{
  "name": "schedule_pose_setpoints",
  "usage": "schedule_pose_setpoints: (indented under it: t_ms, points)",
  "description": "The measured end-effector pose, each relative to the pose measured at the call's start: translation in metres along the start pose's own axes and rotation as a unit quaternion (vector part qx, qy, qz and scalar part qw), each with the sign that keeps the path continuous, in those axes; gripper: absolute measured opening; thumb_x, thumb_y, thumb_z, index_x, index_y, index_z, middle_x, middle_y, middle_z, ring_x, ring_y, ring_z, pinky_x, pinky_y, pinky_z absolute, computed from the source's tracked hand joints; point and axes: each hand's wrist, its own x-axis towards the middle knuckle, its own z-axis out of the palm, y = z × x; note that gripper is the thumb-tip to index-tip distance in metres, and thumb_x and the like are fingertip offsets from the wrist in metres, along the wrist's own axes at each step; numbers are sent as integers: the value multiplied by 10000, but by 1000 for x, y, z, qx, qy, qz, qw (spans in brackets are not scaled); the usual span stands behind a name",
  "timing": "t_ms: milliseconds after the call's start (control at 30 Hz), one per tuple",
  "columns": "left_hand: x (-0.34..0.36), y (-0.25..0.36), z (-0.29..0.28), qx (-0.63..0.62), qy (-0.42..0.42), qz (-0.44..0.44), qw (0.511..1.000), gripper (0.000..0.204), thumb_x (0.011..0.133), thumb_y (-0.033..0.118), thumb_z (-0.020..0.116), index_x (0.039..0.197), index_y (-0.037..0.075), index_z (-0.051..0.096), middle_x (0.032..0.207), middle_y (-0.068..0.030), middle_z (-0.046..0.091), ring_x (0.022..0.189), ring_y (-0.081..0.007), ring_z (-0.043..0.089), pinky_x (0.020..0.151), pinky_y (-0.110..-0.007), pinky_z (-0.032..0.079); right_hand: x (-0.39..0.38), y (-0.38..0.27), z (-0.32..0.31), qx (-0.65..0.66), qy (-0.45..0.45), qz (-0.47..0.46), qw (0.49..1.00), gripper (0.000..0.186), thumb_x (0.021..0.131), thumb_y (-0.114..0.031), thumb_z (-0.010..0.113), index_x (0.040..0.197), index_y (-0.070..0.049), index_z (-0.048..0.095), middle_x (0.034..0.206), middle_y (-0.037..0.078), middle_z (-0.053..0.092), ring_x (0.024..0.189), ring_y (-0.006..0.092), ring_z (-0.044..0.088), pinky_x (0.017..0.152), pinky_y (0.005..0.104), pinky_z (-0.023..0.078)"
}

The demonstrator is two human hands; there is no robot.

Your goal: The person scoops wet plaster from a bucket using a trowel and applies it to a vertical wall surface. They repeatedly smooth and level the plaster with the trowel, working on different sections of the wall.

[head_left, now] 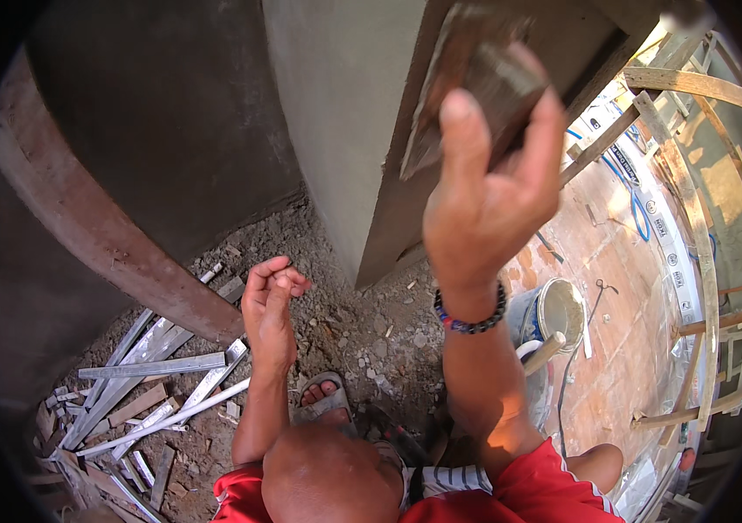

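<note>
My right hand (497,192) is raised at the upper middle, wrapped round the handle of a plastering float (445,78). The float's brown, worn board lies close along the plastered side of a grey wall corner (336,113); I cannot tell whether it presses on it. Part of the handle is blurred and covered by my fingers. Lower and to the left, my left hand (273,301) hangs in the air with its fingers curled in toward the thumb. Nothing shows in it, and it stands apart from the wall.
Metal strips and wood offcuts (153,366) lie heaped at lower left, below a leaning curved board (83,183). Rubble (379,349) covers the ground by my sandalled foot (327,392). At right stand a bucket (523,314), a blue cord (636,205) and timber framing (693,83).
</note>
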Motion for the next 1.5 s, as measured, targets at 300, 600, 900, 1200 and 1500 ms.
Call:
schedule_pose_setpoints:
  t_ms: [300, 600, 900, 1200, 1500]
  points:
    - [-2, -7, 0, -2, -13, -28, 1000, 240, 986, 164, 575, 1178, 21, 548, 948, -62, 633, 885, -146, 599, 846, -330, 490, -110, 5, -13, -103, -83, 78, 988, 414, 870, -91, 694, 1246, 48, 587, 946, 136, 588, 837, 254, 577, 724, 366, 465]
    - [-6, 1, -4, 5, -8, -26, 1000, 253, 989, 191, 583, 1176, 23, 552, 952, -51, 626, 897, -139, 603, 849, -330, 499, 49, -15, 6, 40, -9, -37, 998, 395, 884, -106, 711, 1216, 63, 581, 959, 105, 640, 849, 166, 619, 751, 292, 506]
    - [-6, -11, 0, -12, -8, -46, 999, 263, 988, 194, 590, 1178, 14, 555, 952, -52, 620, 905, -132, 596, 850, -332, 506, -153, 22, -17, -102, -87, 165, 977, 455, 959, -158, 614, 1333, 57, 470, 1203, 155, 573, 1036, 187, 606, 903, 329, 513]
    - [-35, -10, 7, 63, -78, -109, 989, 309, 990, 154, 569, 1250, -11, 545, 1051, -82, 648, 1001, -148, 605, 943, -317, 472, -208, -6, -110, 360, 20, 568, 740, 472, 946, 9, 526, 1406, 35, 424, 1275, 158, 585, 1112, 215, 617, 960, 342, 506]
    - [-37, -10, 21, -76, -313, -158, 934, 565, 949, 258, 655, 1407, -7, 457, 1357, -131, 558, 1235, -224, 544, 1045, -372, 428, -222, -17, -127, 35, -426, 288, 857, 419, 960, -284, 597, 1327, -93, 533, 1231, 144, 606, 1020, 261, 646, 757, 349, 552]
